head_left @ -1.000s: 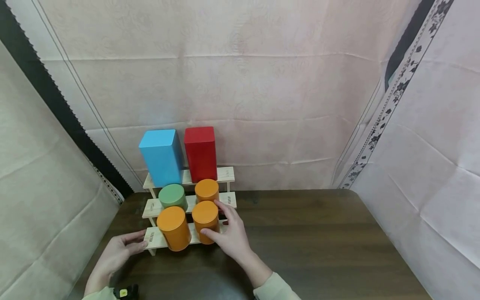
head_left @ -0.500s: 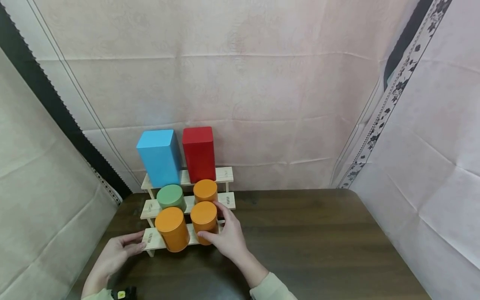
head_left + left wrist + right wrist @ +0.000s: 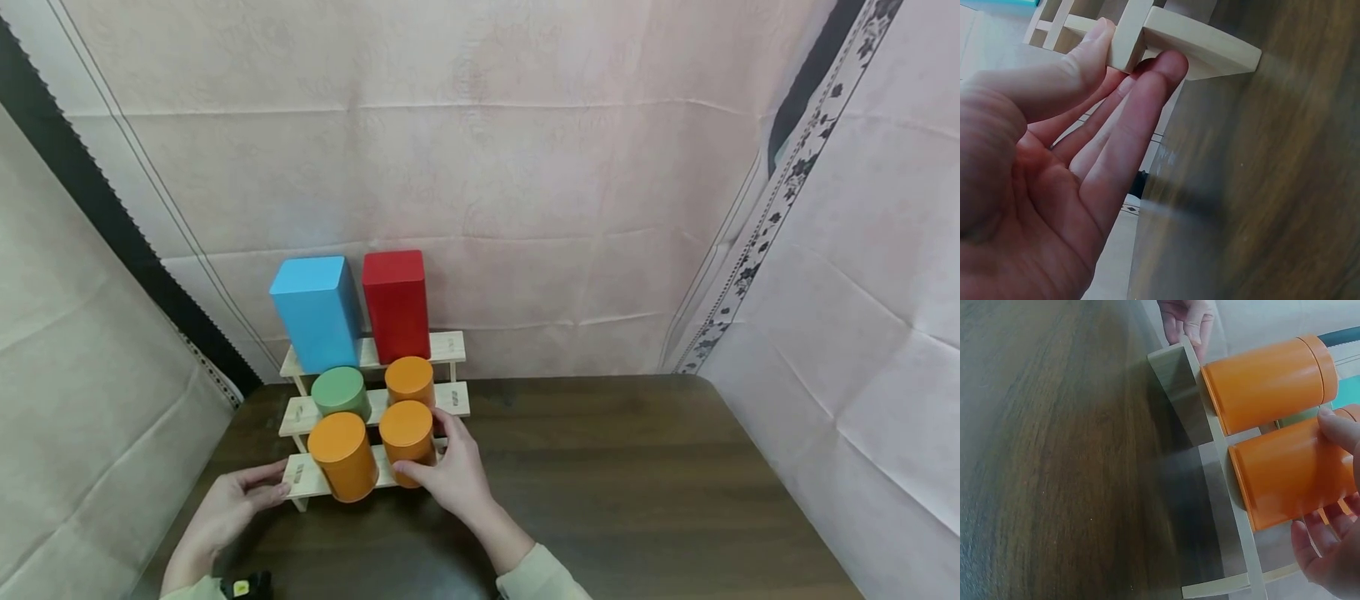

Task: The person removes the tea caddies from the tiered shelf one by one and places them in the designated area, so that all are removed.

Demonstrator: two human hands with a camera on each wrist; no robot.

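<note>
On the left of the table stands a three-step wooden rack (image 3: 303, 477). My left hand (image 3: 236, 508) pinches the left end of its lowest step, thumb on top and fingers underneath in the left wrist view. With thumb and fingers around its side, my right hand (image 3: 459, 482) grips the right orange canister (image 3: 407, 427) on that same step. In the right wrist view this canister (image 3: 1291, 475) stands with its base against the board. Beside it is another orange canister (image 3: 347, 467). The middle step bears a green cylinder (image 3: 341, 390) and a third orange one (image 3: 410, 377).
A blue block (image 3: 318, 317) and a red block (image 3: 397, 308) stand upright on the rack's top step. Behind them hangs a pale cloth (image 3: 525, 208), with more cloth at both sides. The dark wooden table (image 3: 615, 483) extends to the right.
</note>
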